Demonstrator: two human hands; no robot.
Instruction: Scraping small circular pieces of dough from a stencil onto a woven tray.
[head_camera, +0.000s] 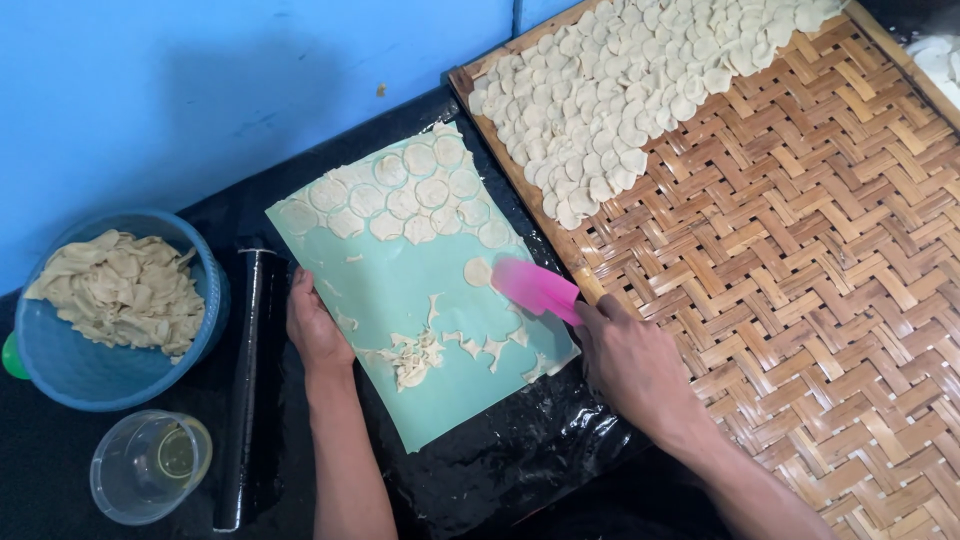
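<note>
At the far left I see a blue basin (120, 360) heaped with dough scraps (115, 290); a green thing behind it is cut off by the frame edge. Below the basin sits a clear plastic cup (150, 467), and just right of it a black rolling pin (250, 390) lies lengthwise on the dark, floury worktop (500, 470).

My left hand (318, 328) lies flat and open on the left edge of the pale green mat (400, 290), pressing it down. On the mat's far end are rows of cut dough rounds (415, 195); near the middle is a small clump of trimmings (412, 358), just right of that hand.

My right hand (632, 358) is closed around a pink scraper (535, 287), whose handle is hidden in my grip. The blade rests on the mat's right side, touching or nearly touching a single dough round (478, 271); I cannot tell which.

To the right, a woven bamboo tray (800, 280) butts against the mat, its far part covered in overlapping dough discs (640, 80). More pale pieces at the top right corner are cut off.
</note>
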